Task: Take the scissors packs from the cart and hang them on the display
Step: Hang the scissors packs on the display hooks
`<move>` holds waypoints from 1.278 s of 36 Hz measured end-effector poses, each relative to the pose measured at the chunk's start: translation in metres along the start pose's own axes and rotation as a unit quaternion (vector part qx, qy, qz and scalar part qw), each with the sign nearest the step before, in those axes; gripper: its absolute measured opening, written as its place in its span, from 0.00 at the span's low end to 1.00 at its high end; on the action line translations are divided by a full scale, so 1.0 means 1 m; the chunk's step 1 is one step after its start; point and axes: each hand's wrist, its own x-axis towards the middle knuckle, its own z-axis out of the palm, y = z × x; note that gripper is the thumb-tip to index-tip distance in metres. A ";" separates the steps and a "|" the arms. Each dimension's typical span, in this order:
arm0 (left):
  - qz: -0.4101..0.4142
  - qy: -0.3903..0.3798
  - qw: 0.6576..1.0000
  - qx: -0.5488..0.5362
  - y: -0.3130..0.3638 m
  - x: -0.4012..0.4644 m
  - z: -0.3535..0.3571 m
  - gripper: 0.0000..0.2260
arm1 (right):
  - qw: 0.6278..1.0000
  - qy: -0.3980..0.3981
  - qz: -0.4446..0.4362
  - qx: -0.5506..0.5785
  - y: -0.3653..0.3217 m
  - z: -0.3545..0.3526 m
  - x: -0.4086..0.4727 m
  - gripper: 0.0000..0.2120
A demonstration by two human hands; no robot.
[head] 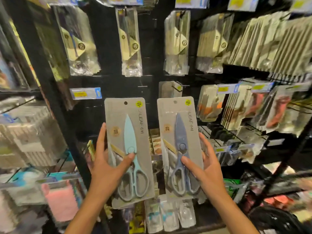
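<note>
Two scissors packs held side by side before the display rack (pixel 94 48): left pack (pixel 118 119) in the left hand (pixel 108 168), right pack (pixel 170 115) in the right hand (pixel 206 169). Hanging packets (pixel 176 43) above; price tag (pixel 86 93) at upper left of the left pack.

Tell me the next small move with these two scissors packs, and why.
Probably lift the right hand's blue-grey scissors pack so its hang hole meets the hook just above it. Both packs are held upright before the display, and the left hand grips the light-blue scissors pack. That hook looks nearest.
</note>
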 end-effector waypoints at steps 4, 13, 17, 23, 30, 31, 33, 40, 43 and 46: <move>0.001 0.010 1.000 0.015 -0.001 0.018 0.029 0.48 | 1.000 -0.010 -0.004 0.005 0.010 -0.018 0.030 0.39; 0.024 0.044 0.997 0.060 -0.004 0.061 0.092 0.49 | 0.999 -0.032 0.002 0.019 0.036 -0.056 0.103 0.40; 0.016 0.057 0.996 0.067 -0.006 0.072 0.114 0.48 | 0.999 -0.051 0.003 0.019 0.049 -0.066 0.126 0.40; 0.020 0.061 0.994 0.083 -0.013 0.084 0.131 0.48 | 0.998 -0.064 0.015 0.017 0.065 -0.072 0.145 0.39; 0.033 0.040 0.995 0.080 -0.020 0.098 0.130 0.48 | 0.999 -0.051 -0.002 0.008 0.066 -0.065 0.153 0.39; 0.035 0.039 0.995 0.081 -0.020 0.099 0.129 0.48 | 0.999 -0.051 -0.007 0.006 0.065 -0.064 0.154 0.39; 0.041 0.040 0.995 0.079 -0.020 0.103 0.127 0.48 | 0.998 -0.057 -0.015 -0.007 0.064 -0.062 0.158 0.39; 0.037 0.036 0.996 0.074 -0.023 0.111 0.121 0.48 | 0.999 -0.027 -0.018 0.011 0.068 -0.052 0.165 0.39; 0.052 0.040 0.994 0.090 -0.025 0.111 0.119 0.48 | 0.999 -0.037 -0.014 0.007 0.068 -0.049 0.166 0.39; 0.060 0.052 0.992 0.093 -0.028 0.111 0.119 0.48 | 0.999 -0.041 -0.013 -0.002 0.072 -0.048 0.167 0.39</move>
